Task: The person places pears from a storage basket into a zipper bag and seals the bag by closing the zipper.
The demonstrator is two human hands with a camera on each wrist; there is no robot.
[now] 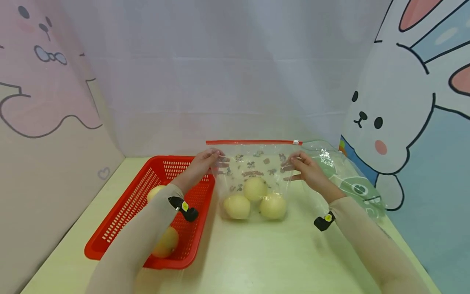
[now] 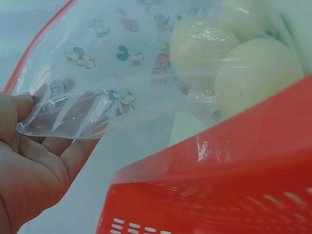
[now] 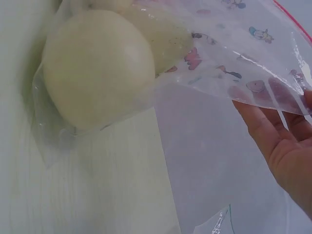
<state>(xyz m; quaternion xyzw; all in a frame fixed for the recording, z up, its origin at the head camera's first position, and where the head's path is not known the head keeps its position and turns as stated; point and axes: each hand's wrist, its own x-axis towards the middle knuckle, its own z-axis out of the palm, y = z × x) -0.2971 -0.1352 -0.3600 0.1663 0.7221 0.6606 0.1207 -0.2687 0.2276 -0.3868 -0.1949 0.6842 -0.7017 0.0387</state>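
Note:
A clear slider zipper bag [image 1: 253, 157] with cartoon prints stands upright, a red strip [image 1: 253, 142] along its top. The white slider [image 1: 295, 142] is at the strip's right end. Three round pale yellow fruits [image 1: 236, 206] lie at the bag's bottom. My left hand [image 1: 198, 167] pinches the bag's upper left edge, thumb in front and fingers behind the film, as the left wrist view shows. On the other side my right hand [image 1: 310, 171] pinches the upper right edge the same way. In the right wrist view one fruit [image 3: 97, 70] bulges against the film.
A red perforated basket [image 1: 196, 239] stands at the left, under my left forearm. Inside it are a yellow-orange fruit [image 1: 167, 243] and a paler one [image 1: 154, 192], partly hidden by the sleeve. Behind my right hand lies a clear plastic bag with green prints [image 1: 354, 185], against the cartoon-printed wall.

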